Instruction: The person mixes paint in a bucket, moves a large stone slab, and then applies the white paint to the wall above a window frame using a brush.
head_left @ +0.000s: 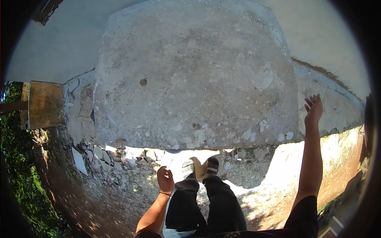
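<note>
My left hand (166, 181) hangs low beside my left leg, its fingers loosely bent and nothing visible in them. Beyond it lies a strip of broken stone and rubble (119, 166). My right hand (314, 111) is stretched out to the right with fingers apart, holding nothing. It appears over the concrete ledge (337, 101), near the right edge of a large grey concrete slab (198, 79); whether it touches either one cannot be made out. My shoes (212, 163) are close to the slab's near edge.
A pale plastered wall (59, 43) rises behind the slab. At the left stands a rusty brown panel (46, 104) beside green plants (20, 170). A flat white piece (79, 161) leans among the rubble. Bright sun falls on the uneven ground (293, 174) at right.
</note>
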### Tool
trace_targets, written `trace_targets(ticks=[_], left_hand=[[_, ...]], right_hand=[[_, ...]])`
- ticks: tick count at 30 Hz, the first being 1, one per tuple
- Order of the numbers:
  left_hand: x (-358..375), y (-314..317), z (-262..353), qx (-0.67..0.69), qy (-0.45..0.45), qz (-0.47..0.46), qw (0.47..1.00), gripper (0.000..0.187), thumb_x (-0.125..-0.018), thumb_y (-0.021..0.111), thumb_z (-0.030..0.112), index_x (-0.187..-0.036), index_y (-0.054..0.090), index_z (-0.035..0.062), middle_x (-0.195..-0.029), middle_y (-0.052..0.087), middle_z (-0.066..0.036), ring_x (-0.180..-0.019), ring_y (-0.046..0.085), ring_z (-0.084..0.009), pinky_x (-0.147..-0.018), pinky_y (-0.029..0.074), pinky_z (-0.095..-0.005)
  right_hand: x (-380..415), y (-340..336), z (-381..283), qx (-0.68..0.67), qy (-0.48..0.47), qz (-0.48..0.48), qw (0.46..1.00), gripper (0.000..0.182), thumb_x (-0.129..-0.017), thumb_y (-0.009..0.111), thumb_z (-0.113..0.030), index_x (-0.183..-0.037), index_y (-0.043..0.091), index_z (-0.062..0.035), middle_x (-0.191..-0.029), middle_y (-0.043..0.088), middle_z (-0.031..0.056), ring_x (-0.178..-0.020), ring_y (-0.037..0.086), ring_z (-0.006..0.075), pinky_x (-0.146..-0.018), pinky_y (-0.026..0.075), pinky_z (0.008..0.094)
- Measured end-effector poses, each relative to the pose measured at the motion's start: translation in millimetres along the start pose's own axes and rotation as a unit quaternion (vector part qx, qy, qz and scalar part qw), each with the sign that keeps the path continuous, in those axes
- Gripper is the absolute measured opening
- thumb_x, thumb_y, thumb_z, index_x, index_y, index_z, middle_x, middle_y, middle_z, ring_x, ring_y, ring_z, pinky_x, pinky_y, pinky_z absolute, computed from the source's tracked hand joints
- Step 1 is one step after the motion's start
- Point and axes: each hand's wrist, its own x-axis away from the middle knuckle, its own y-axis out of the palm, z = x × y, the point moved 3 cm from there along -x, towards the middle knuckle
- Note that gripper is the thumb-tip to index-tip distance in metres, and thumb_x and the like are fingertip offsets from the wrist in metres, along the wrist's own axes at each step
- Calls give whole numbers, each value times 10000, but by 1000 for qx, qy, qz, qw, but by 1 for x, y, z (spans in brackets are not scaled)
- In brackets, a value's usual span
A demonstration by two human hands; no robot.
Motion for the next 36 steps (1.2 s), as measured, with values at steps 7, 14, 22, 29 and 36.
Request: trace_targets(ticks=[7,14,22,29,36], left_hand=[[-67,82,-189,96,-389,-132,907,654,-901,516,401,-1341,188,43,-918,631,-165,-726,621,-228,-585,495,-332],[-101,113,-216,244,-314,-180,900,568,-903,518,221,-1312,188,6,-827,633,-152,-644,629,-197,-539,515,-287],[-104,78,-195,293,-268,-132,908,275,-911,448,134,-1146,402,-2,-725,627,-157,-535,636,-218,-471,521,-297],[-58,-25,-177,185,-212,-91,955,206,-874,475,126,-999,479,-38,-560,577,-100,-431,564,-167,-408,436,-290],[7,-143,-156,117,-228,-16,966,234,-837,512,57,-1039,511,-61,-528,534,-47,-432,507,-105,-418,423,-272]], right_hand=[[162,-158,264,224,249,57,940,372,-926,478,-361,-1125,468,-47,-938,514,69,-669,553,176,-532,430,302],[381,-128,319,328,347,-206,854,308,-916,503,-328,-1057,497,-55,-913,564,86,-668,629,202,-497,479,297],[372,50,112,273,-291,-194,896,219,-903,496,-90,-1103,490,0,-1024,525,110,-970,532,198,-826,436,335],[450,208,-12,419,-609,-239,630,592,-873,491,-429,-1375,366,-142,-1446,278,136,-1346,228,346,-1063,85,573],[467,228,9,525,-536,-310,584,709,-833,483,-548,-1405,309,-165,-1489,210,74,-1382,162,287,-1032,-4,640]])
